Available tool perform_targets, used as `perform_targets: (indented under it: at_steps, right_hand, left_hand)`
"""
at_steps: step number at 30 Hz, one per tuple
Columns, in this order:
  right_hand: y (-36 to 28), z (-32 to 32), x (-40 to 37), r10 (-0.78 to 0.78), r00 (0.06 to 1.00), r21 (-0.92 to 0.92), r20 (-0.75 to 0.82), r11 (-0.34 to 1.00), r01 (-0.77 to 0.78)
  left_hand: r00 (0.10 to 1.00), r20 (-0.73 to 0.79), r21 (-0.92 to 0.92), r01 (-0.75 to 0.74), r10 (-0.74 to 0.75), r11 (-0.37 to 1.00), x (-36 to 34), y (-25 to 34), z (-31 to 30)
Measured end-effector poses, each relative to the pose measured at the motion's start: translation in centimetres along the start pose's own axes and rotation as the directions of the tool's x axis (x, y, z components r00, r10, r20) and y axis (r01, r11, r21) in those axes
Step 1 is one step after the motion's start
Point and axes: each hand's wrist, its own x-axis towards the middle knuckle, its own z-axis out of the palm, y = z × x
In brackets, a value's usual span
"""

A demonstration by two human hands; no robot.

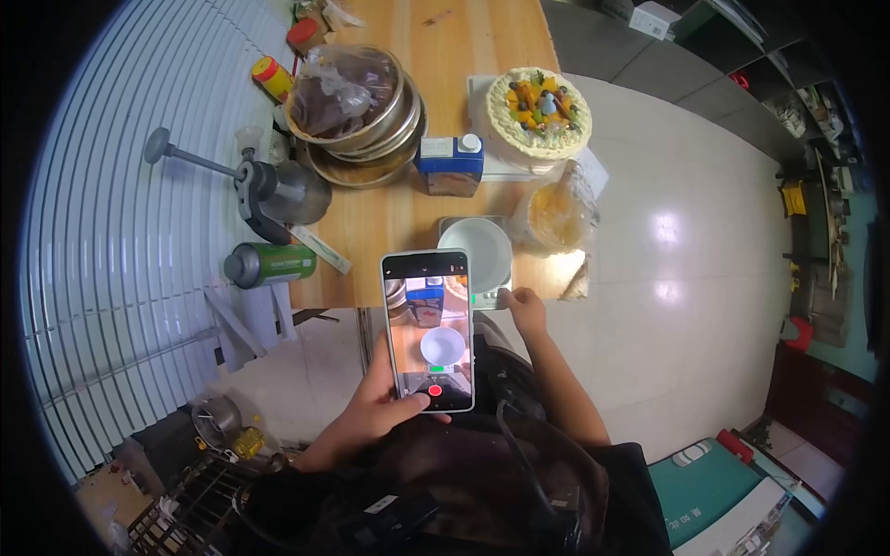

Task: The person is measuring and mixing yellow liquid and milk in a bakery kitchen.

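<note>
My left hand (380, 403) is wrapped round a smartphone (429, 334), thumb near the red button on its screen. On that screen a live picture repeats the bowl and the blue carton. Behind the phone's top, a white bowl (476, 252) rests on a kitchen scale (491, 298) at the table's front edge. My right hand (527, 310) has its fingers curled at the scale's front right corner, a digit touching it. A blue carton (450, 169) with a white cap stands beyond the bowl. Right of the bowl is a clear tub (553, 218) with yellowish contents and plastic wrap.
A decorated cream cake (538, 113) with fruit sits at the table's back right. Stacked metal pans (357, 102) with a plastic bag on top occupy the left. Near the blinds are a spray bottle (295, 193) and a green canister (271, 265).
</note>
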Motion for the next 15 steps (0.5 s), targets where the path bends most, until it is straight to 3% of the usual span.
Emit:
perform_targets:
  at_steps: [5,8,11,12,15]
  right_hand:
    - [0.2,0.1,0.2,0.012,1.000,0.011,-0.015,1.000,-0.011]
    - [0.3,-0.4,0.1,0.004,1.000,0.044,0.014,0.999,-0.005]
    - [2.9,0.6,0.6,-0.062,0.998,0.178,-0.015,0.982,0.064]
    - [3.2,0.5,0.4,-0.058,0.997,0.173,-0.041,0.983,0.064]
    - [3.5,-0.6,-0.8,-0.042,0.993,0.136,-0.107,0.989,0.057]
  left_hand:
    - [0.998,-0.007,-0.095,-0.056,0.055,0.994,0.5,-0.9,-2.0]
    - [0.986,-0.066,-0.113,-0.162,0.156,0.980,1.9,-2.8,-4.8]
    - [0.967,-0.215,-0.124,-0.168,0.139,0.978,3.5,-4.2,-8.1]
    - [0.943,-0.309,-0.044,-0.142,0.122,0.989,4.4,-5.9,-9.9]
    - [0.948,-0.311,-0.033,-0.080,0.066,0.996,7.8,-9.9,-16.2]
